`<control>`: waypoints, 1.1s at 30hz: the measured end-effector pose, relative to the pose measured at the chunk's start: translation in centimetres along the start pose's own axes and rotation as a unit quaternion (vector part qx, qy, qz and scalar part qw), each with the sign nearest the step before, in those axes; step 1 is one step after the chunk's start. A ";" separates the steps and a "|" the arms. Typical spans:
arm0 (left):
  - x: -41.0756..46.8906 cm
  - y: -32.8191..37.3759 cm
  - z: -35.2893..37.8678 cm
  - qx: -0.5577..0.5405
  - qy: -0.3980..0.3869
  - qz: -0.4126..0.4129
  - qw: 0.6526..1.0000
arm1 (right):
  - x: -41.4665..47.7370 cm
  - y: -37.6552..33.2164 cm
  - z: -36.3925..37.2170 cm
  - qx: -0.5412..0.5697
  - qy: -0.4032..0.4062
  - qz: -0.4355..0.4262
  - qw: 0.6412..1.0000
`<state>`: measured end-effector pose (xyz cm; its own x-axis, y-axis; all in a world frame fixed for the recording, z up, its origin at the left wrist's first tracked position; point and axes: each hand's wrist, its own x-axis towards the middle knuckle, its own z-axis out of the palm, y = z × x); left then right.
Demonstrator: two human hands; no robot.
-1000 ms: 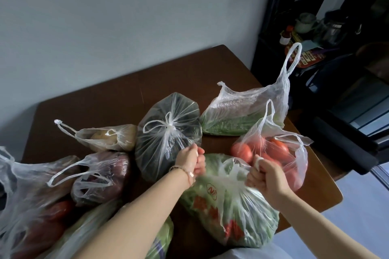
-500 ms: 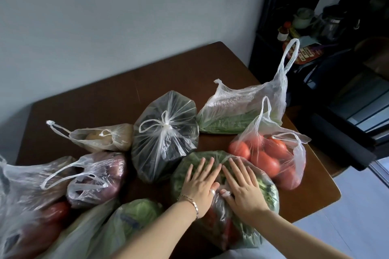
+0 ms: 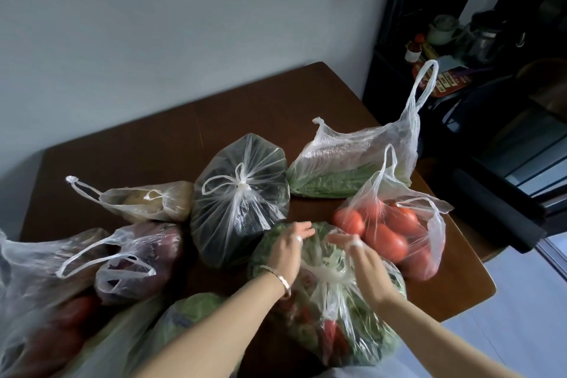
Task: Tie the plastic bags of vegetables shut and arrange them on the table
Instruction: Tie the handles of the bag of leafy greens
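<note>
Desk [image 3: 251, 113] crowded with bags; dark bag [image 3: 239, 199] knotted, tomato bag [image 3: 395, 230] and bean bag [image 3: 352, 169] untied; greens bag [image 3: 331, 301] at near edge, knot apparently formed; left hand [image 3: 287, 250], right hand [image 3: 365, 264] resting on it, fingers loosely spread, gripping nothing

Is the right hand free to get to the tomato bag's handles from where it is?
Probably yes. The right hand rests open on the greens bag, holding nothing, and the tomato bag sits just beside it with both handles standing loose and uncovered.
</note>
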<state>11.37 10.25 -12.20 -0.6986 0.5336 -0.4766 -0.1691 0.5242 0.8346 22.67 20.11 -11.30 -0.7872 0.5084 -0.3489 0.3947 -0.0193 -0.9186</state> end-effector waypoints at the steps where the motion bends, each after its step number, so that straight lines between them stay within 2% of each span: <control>1: 0.2 1.5 -0.4 -0.161 0.009 -0.038 0.986 | 0.1 -1.5 -0.2 0.127 0.011 0.028 0.991; 2: 0.4 2.5 -0.8 -0.276 0.012 -0.066 0.959 | 0.2 -2.7 -0.4 0.247 0.016 0.051 0.968; 3: 0.7 3.2 -1.2 -0.347 0.013 -0.092 0.933 | 0.3 -3.8 -0.5 0.339 0.016 0.071 0.938; 4: 1.1 3.7 -1.6 -0.368 0.008 -0.110 0.923 | 0.5 -4.1 -0.7 0.386 0.010 0.086 0.918; 5: 1.3 3.7 -1.8 -0.367 0.001 -0.118 0.923 | 0.7 -4.3 -0.9 0.392 0.000 0.098 0.915; 8: 1.5 2.2 -2.6 -0.314 -0.006 -0.147 0.938 | 0.9 -2.0 -1.7 0.312 0.019 0.135 0.940; 12: 1.6 -0.4 -2.8 -0.265 -0.015 -0.196 0.944 | 0.2 0.5 -2.4 0.253 0.065 0.167 0.951; 14: 1.6 -0.6 -2.3 -0.172 -0.067 -0.191 0.964 | 0.6 -0.2 -2.5 0.205 0.072 0.144 0.966; 16: 0.9 0.1 -2.1 -0.114 -0.124 -0.165 0.972 | 1.3 -2.2 -2.9 0.082 0.072 0.099 0.989; 18: 0.6 0.7 -1.8 -0.113 -0.201 -0.133 0.964 | 2.1 -4.6 -3.2 -0.017 0.049 0.077 0.996; 19: 0.5 1.1 -1.6 -0.088 -0.251 -0.126 0.956 | 2.5 -5.4 -3.1 -0.014 0.028 0.089 0.996; 20: 0.4 1.7 -1.1 -0.049 -0.280 -0.128 0.950 | 2.7 -6.1 -2.8 0.018 0.000 0.115 0.993; 22: -0.1 2.9 -0.4 0.018 -0.243 -0.153 0.958 | 3.0 -7.0 -1.7 0.106 -0.040 0.157 0.981; 24: -0.6 2.9 -0.5 -0.023 -0.221 -0.152 0.963 | 3.0 -6.8 -1.0 0.192 -0.041 0.160 0.967; 26: -1.0 2.0 -1.3 -0.088 -0.204 -0.113 0.969 | 2.5 -6.1 -1.2 0.281 -0.034 0.143 0.948; 27: -0.9 1.6 -1.6 -0.112 -0.187 -0.105 0.970 | 2.1 -5.4 -1.3 0.282 -0.028 0.124 0.951; 28: -0.8 1.3 -1.8 -0.132 -0.181 -0.116 0.968 | 1.5 -4.7 -1.5 0.233 -0.024 0.102 0.967; 30: -0.5 1.2 -1.7 -0.193 -0.170 -0.135 0.957 | 0.2 -2.9 -1.1 0.002 -0.026 0.041 0.999; 32: -0.8 2.0 -1.4 -0.241 -0.171 -0.130 0.946 | -0.8 -1.2 0.0 -0.167 -0.060 -0.016 0.984; 33: -0.8 2.4 -1.2 -0.252 -0.165 -0.127 0.945 | -1.1 -0.5 0.6 -0.188 -0.057 -0.027 0.980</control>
<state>10.70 10.23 -9.48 -0.3508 0.6538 -0.6705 -0.6696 0.3254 0.6676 23.04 19.05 -10.61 -0.8514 0.3997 -0.3397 0.4804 0.3340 -0.8110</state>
